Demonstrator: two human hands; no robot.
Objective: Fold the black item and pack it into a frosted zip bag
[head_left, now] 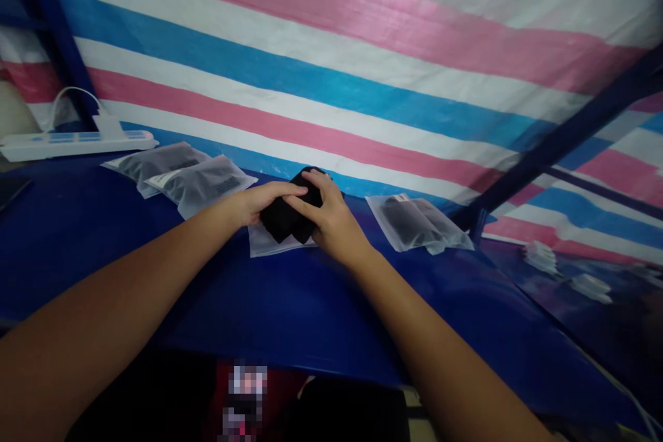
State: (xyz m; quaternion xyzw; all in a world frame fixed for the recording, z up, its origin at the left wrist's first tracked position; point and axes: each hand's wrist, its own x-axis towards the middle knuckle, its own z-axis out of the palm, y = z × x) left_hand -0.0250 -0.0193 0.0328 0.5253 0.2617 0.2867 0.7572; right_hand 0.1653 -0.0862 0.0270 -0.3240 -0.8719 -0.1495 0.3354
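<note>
On the glossy blue table (290, 304), before a pink, white and blue striped tarpaulin (362, 48), lie frosted plastic bags of dark items (181, 176) and a white power strip (72, 143). Both the left hand (259, 202) and right hand (331, 217) clasp a folded black cloth bundle (284, 217) over a clear flat pouch (266, 243).

You are at a makeshift packing stall: a striped tarpaulin wall (331, 48) fills the upper frame, bagged dark goods (181, 176) lie on the blue table (290, 304), and a power strip (77, 143) sits at left.
</note>
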